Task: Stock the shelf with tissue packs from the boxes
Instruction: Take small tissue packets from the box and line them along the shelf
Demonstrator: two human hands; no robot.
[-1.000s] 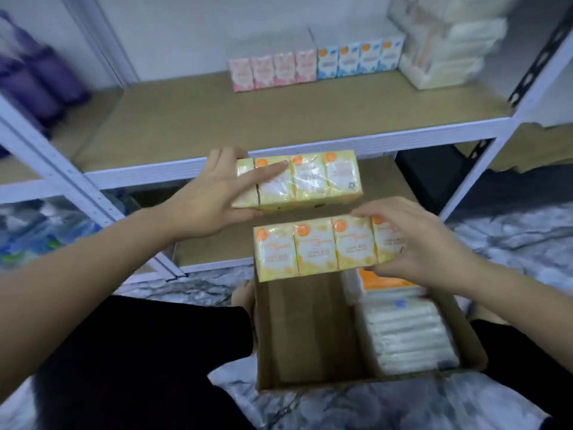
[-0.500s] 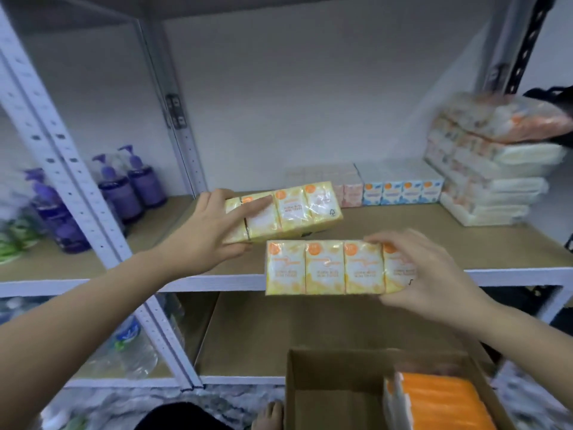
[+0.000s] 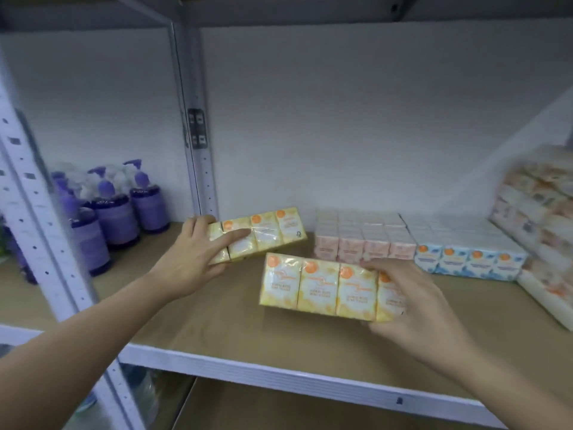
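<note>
- Placement is the step in hand, as I judge it: each of my hands carries one yellow tissue multipack over the brown shelf board (image 3: 217, 324), and neither pack is clearly set down yet.
- My left hand (image 3: 189, 262) grips the far yellow pack (image 3: 263, 232) by its left end, thumb underneath and fingers spread over the front face; the pack sits tilted, near the back left of the shelf, just right of the steel upright (image 3: 198, 169).
- My right hand (image 3: 415, 308) clamps the near yellow pack (image 3: 319, 287) at its right end, fingers curled over the top and thumb below; that pack hangs in front of the pink packs (image 3: 362, 243), nearer to me.
- Next, I judge, both packs need to go down in the bare stretch left of the pink row, faces forward, square to that row, with the blue packs (image 3: 471, 259) beyond as the line to match.
- Room looks ample on the left; the purple pump bottles (image 3: 117, 209) stand in the neighbouring bay past the upright.
- Hard to make out: whether the far pack's lower edge already touches the board; my hand covers that corner.
- Stacked wrapped packs at the right (image 3: 539, 231) are blurred and cut off by the frame, so I cannot tell how far they run.
- Boxes with the remaining stock are out of view below.
- Print on the yellow packs is too smeared to read.
</note>
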